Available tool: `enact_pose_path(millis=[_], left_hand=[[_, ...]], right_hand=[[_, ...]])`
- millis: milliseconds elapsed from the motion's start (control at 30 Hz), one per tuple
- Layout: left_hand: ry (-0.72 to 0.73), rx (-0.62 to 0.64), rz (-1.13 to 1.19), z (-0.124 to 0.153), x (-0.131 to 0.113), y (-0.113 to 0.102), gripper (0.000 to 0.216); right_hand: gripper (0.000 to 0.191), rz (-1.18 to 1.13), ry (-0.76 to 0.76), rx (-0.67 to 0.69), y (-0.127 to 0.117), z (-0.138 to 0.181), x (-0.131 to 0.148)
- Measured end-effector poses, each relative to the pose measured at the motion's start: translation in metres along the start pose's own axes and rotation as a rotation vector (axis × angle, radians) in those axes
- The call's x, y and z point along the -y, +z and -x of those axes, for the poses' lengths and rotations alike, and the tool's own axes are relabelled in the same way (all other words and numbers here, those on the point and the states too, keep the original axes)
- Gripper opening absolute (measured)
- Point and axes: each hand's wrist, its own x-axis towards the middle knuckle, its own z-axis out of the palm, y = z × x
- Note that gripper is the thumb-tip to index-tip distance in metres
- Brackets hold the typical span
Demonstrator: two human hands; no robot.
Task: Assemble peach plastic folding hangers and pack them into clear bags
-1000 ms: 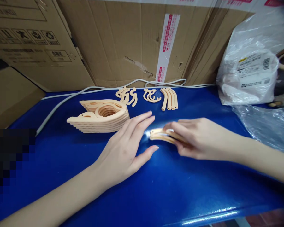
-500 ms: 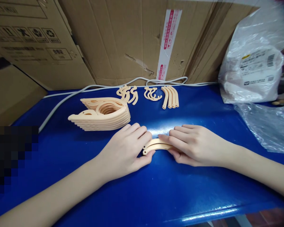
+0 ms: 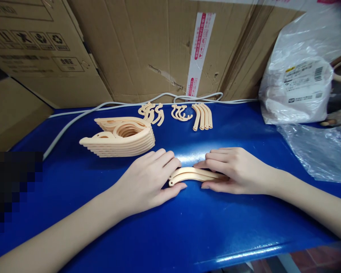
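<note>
A small bundle of curved peach plastic strips lies on the blue table top between my hands. My left hand grips its left end with curled fingers and thumb. My right hand holds its right end, fingers laid over the strips and thumb below. Behind my left hand stands a stack of peach plastic hanger pieces. At the back lie hook-shaped pieces, more small hooks and a row of curved strips.
Cardboard boxes wall off the back and left. A white cable runs along the table's rear edge. A white plastic bag with a label and a clear plastic sheet sit at the right.
My left hand went from open beside the strips to closed on their left end. The bundle came down flat on the table, and my right hand slid back toward its right end.
</note>
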Motion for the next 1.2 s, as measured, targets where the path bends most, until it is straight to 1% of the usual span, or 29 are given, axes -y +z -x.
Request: enact_pose_path(millis=[67, 267, 400, 600, 667, 733, 833, 900, 967, 1067, 1133, 1200], left_hand=[[-0.018, 0.007, 0.062, -0.001, -0.001, 0.0, 0.025], [-0.088, 0.028, 0.163, -0.003, -0.002, -0.002, 0.014], [-0.147, 0.047, 0.245, -0.003, -0.002, -0.004, 0.007], [-0.176, 0.064, 0.306, -0.002, -0.003, -0.005, 0.006], [-0.174, 0.067, 0.301, -0.002, -0.003, -0.006, 0.009], [-0.169, 0.069, 0.292, -0.002, -0.003, -0.007, 0.011], [-0.162, 0.078, 0.274, -0.002, -0.003, -0.008, 0.012], [-0.16, 0.09, 0.261, -0.001, -0.004, -0.008, 0.011], [-0.157, 0.101, 0.248, 0.0, -0.004, -0.008, 0.01], [-0.151, 0.093, 0.231, 0.001, -0.004, -0.008, 0.011], [-0.154, 0.083, 0.217, 0.001, -0.005, -0.008, 0.011], [-0.154, 0.082, 0.201, 0.001, -0.006, -0.007, 0.01]], right_hand=[[0.036, -0.027, 0.005, -0.001, 0.001, -0.001, 0.0], [0.034, -0.101, 0.032, 0.009, 0.002, -0.001, -0.002], [0.035, -0.131, 0.047, 0.009, 0.001, -0.002, -0.003], [0.036, -0.162, 0.057, 0.0, 0.0, -0.003, -0.003], [0.037, -0.128, 0.043, -0.011, 0.001, -0.004, -0.002], [0.039, -0.046, 0.014, -0.029, 0.001, -0.004, 0.0], [0.048, 0.076, -0.031, -0.046, 0.0, -0.004, 0.002], [0.049, 0.106, -0.026, -0.078, -0.004, -0.003, 0.002], [0.041, 0.101, 0.046, -0.138, -0.009, -0.003, -0.002], [0.026, 0.068, 0.254, -0.246, -0.02, -0.003, -0.011], [0.023, 0.043, 0.377, -0.295, -0.027, -0.004, -0.017], [0.023, 0.029, 0.44, -0.297, -0.033, -0.006, -0.024]])
